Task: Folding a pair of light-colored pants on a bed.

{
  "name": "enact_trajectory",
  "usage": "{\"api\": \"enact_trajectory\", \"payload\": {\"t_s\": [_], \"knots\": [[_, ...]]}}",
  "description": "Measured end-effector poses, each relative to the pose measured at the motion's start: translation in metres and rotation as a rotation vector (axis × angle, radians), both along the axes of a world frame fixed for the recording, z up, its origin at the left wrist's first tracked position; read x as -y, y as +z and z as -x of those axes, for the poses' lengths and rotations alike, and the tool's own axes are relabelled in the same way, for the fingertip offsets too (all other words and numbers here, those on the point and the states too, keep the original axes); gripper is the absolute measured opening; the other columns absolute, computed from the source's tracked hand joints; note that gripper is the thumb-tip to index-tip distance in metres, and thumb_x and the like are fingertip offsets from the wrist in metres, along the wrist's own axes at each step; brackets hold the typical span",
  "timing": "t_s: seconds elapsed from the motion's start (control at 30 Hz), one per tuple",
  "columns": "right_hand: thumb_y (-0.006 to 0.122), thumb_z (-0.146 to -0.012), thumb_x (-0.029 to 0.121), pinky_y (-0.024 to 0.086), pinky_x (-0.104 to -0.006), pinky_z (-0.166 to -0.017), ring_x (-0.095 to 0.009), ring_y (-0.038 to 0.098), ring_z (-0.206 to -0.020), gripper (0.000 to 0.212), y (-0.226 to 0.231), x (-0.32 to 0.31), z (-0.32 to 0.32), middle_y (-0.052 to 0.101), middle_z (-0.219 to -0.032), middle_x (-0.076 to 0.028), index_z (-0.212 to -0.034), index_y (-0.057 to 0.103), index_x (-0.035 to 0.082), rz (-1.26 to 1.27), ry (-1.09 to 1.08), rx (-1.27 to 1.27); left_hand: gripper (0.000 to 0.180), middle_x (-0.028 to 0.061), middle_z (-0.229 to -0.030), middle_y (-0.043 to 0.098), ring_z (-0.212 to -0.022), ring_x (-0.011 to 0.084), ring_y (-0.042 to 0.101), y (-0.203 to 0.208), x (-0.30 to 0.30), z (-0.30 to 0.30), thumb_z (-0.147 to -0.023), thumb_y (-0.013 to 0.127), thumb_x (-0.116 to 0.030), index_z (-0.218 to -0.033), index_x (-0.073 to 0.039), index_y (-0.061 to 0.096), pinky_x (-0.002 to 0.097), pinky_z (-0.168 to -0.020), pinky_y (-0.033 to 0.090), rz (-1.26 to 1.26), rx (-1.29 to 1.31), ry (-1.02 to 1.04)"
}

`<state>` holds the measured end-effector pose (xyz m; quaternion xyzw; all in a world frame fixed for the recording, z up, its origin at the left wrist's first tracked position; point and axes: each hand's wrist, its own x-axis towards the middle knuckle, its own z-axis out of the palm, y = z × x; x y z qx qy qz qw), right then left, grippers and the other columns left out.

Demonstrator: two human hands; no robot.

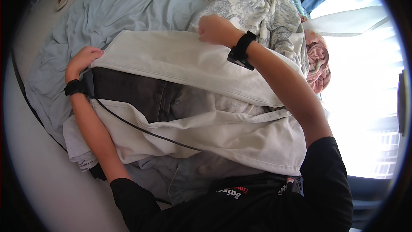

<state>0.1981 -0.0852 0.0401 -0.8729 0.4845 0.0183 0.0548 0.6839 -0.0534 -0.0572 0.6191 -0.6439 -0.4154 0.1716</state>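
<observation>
Both hands, left hand and right hand, clench the cream garment's folded edge (fingers curled under).

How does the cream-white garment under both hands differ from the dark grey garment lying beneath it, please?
The cream-white garment is pale and lies on top, folded over; the dark grey garment is much darker and mostly covered. The left hand and right hand grip the cream one's fold, not the grey one. Both lie flat on the bed.
</observation>
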Motion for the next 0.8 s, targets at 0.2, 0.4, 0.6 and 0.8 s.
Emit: {"api": "enact_trajectory", "payload": {"t_s": [0.2, 0.4, 0.6, 0.8], "knots": [[0.068, -0.080, 0.021, 0.055, -0.0470, -0.077, -0.040, 0.069, -0.087, 0.019, -0.008, 0.008, 0.005, 0.072, -0.086, -0.017, -0.088, 0.073, 0.004, 0.090, 0.079, 0.086, 0.039, 0.0013, -0.091, 0.073, -0.082, 0.0102, 0.061, 0.001, 0.003, 0.000, -0.098, 0.067, -0.030, -0.106, 0.007, 0.075, 0.0279, -0.077, 0.049, -0.012, -0.011, 0.010], [0.073, -0.086, 0.026, 0.055, -0.0398, -0.075, -0.028, 0.070, -0.081, 0.024, 0.005, 0.014, 0.013, 0.073, -0.086, -0.011, -0.093, 0.072, 0.003, -0.169, 0.163, 0.267, 0.039, 0.0027, -0.095, 0.074, -0.088, 0.0111, 0.063, 0.005, 0.001, 0.004, -0.097, 0.068, -0.032, -0.107, 0.006, 0.075, 0.0264, -0.081, 0.049, -0.059, -0.001, 0.042], [0.075, -0.085, 0.027, 0.055, -0.0345, -0.074, -0.020, 0.071, -0.083, 0.028, 0.005, 0.020, 0.018, 0.075, -0.090, -0.008, -0.102, 0.076, 0.005, -0.307, -0.016, 0.366, 0.044, 0.0032, -0.091, 0.074, -0.080, 0.0112, 0.062, 0.004, -0.001, 0.004, -0.099, 0.066, -0.036, -0.105, 0.007, 0.076, 0.0284, -0.076, 0.049, -0.028, -0.003, 0.021], [0.076, -0.082, 0.030, 0.056, -0.0354, -0.076, -0.022, 0.071, -0.081, 0.030, -0.002, 0.017, 0.006, 0.075, -0.088, -0.011, -0.096, 0.078, 0.003, -0.230, 0.013, 0.265, 0.046, 0.0035, -0.089, 0.074, -0.078, 0.0113, 0.062, 0.003, 0.000, 0.004, -0.100, 0.065, -0.037, -0.103, 0.008, 0.076, 0.0287, -0.075, 0.049, -0.052, -0.027, 0.027]]}}
